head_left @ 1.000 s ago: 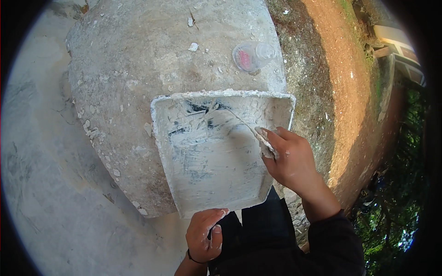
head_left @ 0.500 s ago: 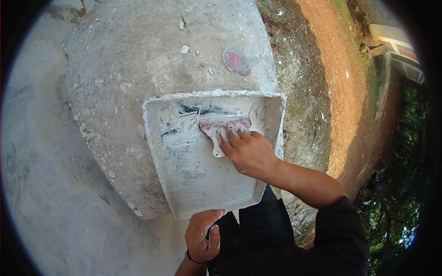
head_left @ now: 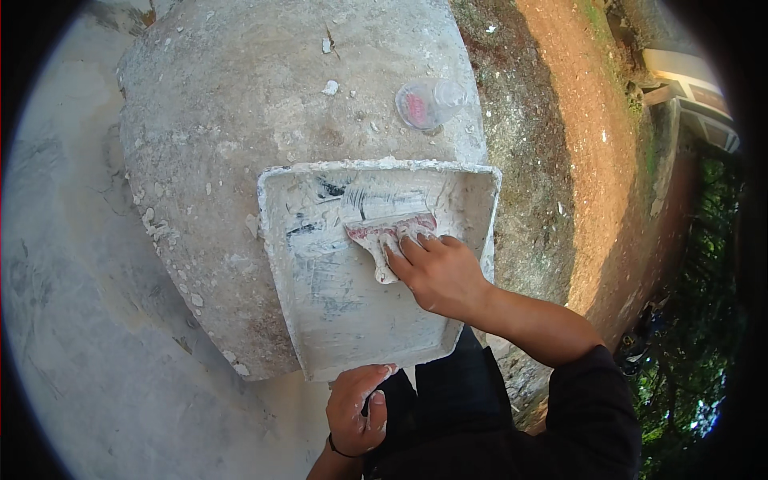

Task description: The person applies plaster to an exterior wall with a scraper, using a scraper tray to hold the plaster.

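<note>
My right hand grips a wide scraper with a reddish band and a pale, coated handle. Its blade lies against the floor of a shallow rectangular tray, near the far side. Wet white paste is smeared there, with dark patches and fine streaks showing through. Low at the tray's near edge is my left hand. Its fingers are bent and the thumb stands apart, with the index finger against the rim and nothing seen between them. White paste coats fingers of both hands.
Beneath the tray is a rough concrete slab scattered with white crumbs. A clear plastic cup-like container lies beyond the tray. Smooth grey ground extends left; a soil strip runs along the right, near greenery.
My right hand has drawn the scraper slightly toward me, and streaked paste now shows beyond its blade. The whole view has shifted a little. My left hand stays at the tray's near edge.
</note>
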A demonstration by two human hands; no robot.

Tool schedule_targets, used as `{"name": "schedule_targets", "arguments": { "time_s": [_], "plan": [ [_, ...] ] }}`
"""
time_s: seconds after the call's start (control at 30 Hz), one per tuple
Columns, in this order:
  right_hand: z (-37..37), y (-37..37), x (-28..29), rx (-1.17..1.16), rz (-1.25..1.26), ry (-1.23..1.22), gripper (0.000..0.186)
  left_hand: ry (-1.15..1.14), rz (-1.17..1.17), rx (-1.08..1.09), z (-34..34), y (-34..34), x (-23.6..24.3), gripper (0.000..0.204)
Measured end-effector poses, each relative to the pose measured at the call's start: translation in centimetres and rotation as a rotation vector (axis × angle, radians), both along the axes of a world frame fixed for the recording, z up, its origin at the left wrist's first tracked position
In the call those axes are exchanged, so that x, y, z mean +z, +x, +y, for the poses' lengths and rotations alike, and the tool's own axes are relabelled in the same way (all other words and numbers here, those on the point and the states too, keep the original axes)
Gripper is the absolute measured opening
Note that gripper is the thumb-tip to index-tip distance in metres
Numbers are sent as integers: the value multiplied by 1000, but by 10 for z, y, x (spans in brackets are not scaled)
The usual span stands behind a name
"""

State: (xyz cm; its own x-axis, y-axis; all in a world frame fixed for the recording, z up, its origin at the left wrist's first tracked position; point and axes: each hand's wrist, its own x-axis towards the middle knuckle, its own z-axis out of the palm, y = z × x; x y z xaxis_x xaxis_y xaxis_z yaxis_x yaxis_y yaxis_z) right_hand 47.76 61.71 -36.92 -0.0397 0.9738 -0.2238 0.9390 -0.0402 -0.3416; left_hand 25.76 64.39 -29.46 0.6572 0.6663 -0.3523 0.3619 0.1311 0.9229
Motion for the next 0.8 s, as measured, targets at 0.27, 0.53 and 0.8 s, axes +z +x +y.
{"name": "schedule_targets", "arguments": {
  "time_s": [0.27, 0.53, 0.8],
  "plan": [
    [10, 11, -7, -137, -73, -67, 27, 47, -70, -41, 8, -14, -1, 31],
    [11, -23, 9, -64, 16, -133, 25, 45, -97, -29, 8, -33, 6, 26],
    [2, 0, 0, -297, 492, -198, 30, 157, -9, 87, -23, -37, 24, 26]
  ]
}}
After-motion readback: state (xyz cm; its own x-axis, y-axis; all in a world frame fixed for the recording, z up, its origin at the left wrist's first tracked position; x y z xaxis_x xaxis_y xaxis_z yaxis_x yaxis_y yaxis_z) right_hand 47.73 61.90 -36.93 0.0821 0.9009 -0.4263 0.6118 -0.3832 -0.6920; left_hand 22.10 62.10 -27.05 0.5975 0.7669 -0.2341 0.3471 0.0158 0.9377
